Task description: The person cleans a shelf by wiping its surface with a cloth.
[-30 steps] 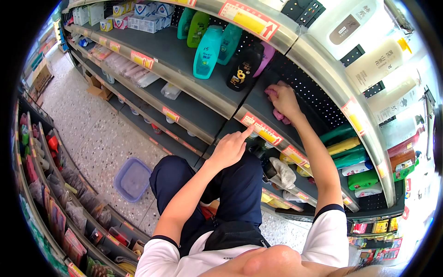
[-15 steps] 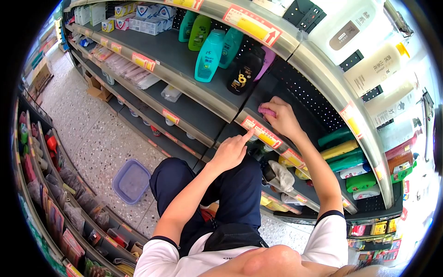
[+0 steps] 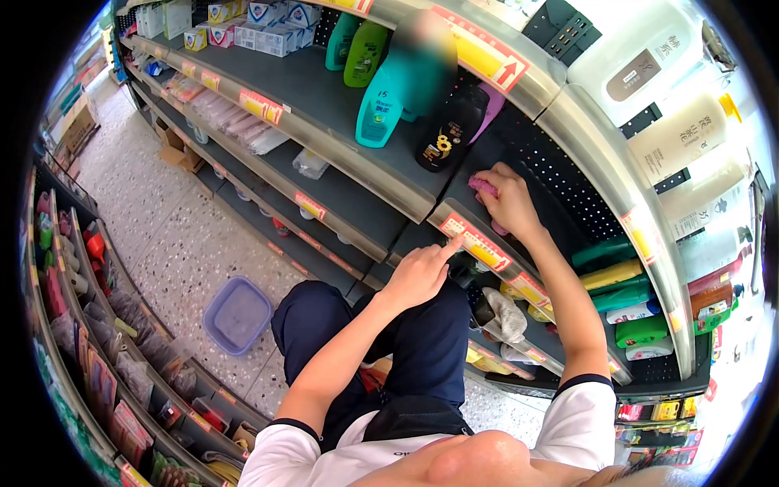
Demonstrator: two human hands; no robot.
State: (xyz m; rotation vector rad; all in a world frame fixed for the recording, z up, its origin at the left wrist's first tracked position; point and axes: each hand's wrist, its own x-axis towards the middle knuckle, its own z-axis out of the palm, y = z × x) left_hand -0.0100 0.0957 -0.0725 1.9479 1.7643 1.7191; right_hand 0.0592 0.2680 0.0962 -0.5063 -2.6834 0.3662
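My right hand [image 3: 510, 201] is closed around a pink cloth [image 3: 484, 187], pressing it on the dark shelf board [image 3: 466, 169] just behind the front rail. A bit of the cloth also shows under the palm. My left hand [image 3: 418, 276] has its index finger stretched out, and the fingertip rests at a red and yellow price label [image 3: 479, 243] on that rail. Its other fingers are loosely bent, with nothing visible in them. Close to the cloth stand a black bottle [image 3: 451, 128] and a purple bottle [image 3: 489, 109], partly hidden behind it.
Turquoise bottle [image 3: 380, 109] and green bottle [image 3: 365, 55] stand further left. Several bottles lie at the shelf's right end, near a yellow bottle [image 3: 610, 274]. A grey rag [image 3: 505, 315] hangs below. On the floor sits a purple basin [image 3: 237, 315]; another shelf rack [image 3: 154, 357] stands behind.
The view has shifted slightly, so the shelf appears further right. My right hand has slid the pink cloth a little deeper onto the shelf. My left finger stays at the price label.
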